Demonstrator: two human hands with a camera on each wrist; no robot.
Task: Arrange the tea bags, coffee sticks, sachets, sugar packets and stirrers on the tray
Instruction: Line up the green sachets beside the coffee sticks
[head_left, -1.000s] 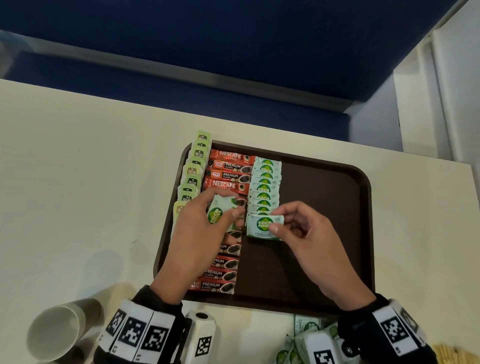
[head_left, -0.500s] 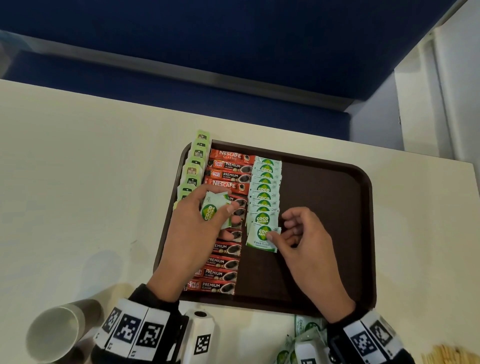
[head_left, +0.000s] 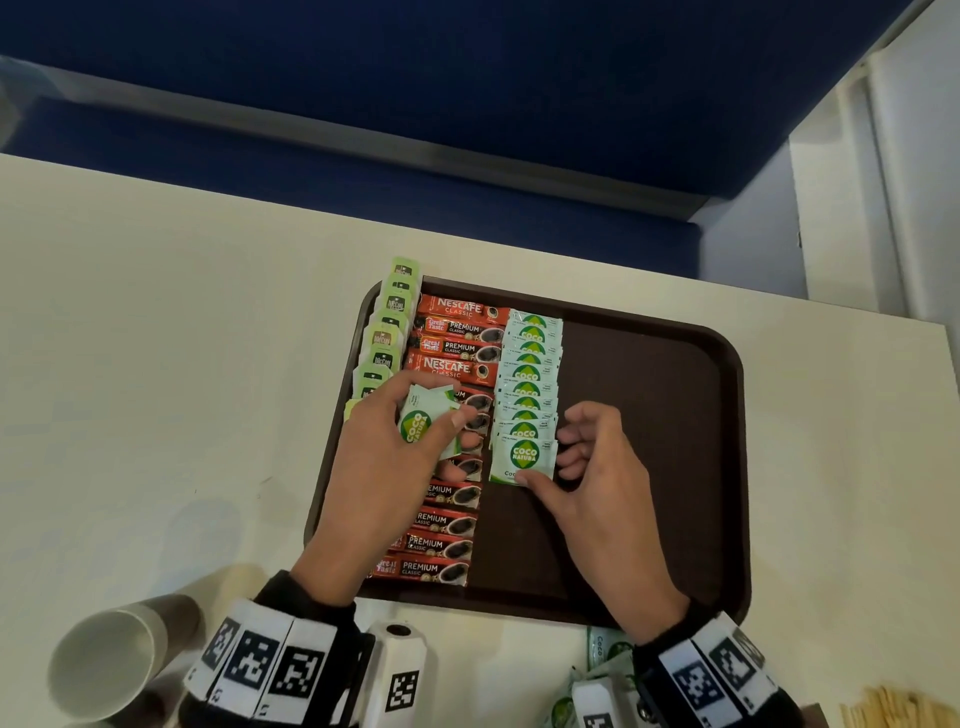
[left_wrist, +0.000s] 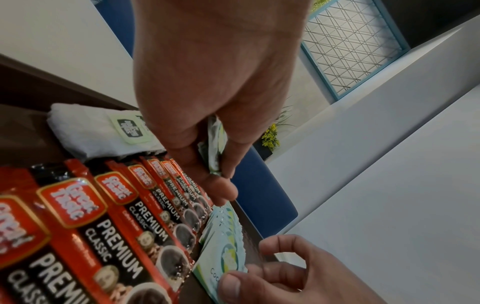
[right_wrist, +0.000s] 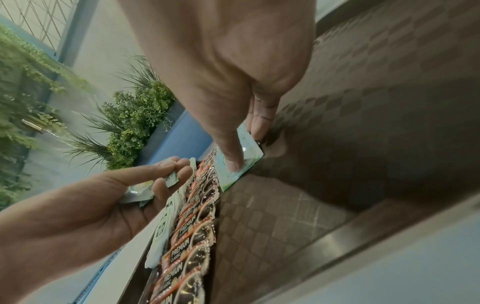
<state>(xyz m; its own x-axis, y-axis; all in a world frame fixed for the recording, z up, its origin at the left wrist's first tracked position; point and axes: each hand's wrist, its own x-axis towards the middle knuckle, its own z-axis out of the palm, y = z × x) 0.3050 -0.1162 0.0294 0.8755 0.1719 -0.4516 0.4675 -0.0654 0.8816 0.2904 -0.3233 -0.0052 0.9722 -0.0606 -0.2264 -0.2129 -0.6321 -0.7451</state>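
Observation:
A brown tray (head_left: 675, 415) holds a column of green tea bags (head_left: 387, 338), a column of red coffee sticks (head_left: 457, 343) and an overlapping row of Coco Natura sachets (head_left: 530, 374). My left hand (head_left: 431, 415) hovers over the coffee sticks and pinches a small stack of sachets (head_left: 418, 423), seen edge-on in the left wrist view (left_wrist: 214, 148). My right hand (head_left: 545, 462) holds the nearest sachet (head_left: 523, 457) at the row's near end. Its thumb lies on the sachet (right_wrist: 246, 156) and its fingers (head_left: 571, 457) curl at the right edge.
The tray's right half is bare brown surface. A paper cup (head_left: 104, 665) lies on its side at the table's near left. More sachets (head_left: 608, 654) and a bundle of wooden stirrers (head_left: 893, 706) lie near the front edge. A blue bench stands behind the table.
My right hand brought its sachet down and toward me, laying it on the near end of the sachet row. The left hand shifted slightly left with its stack.

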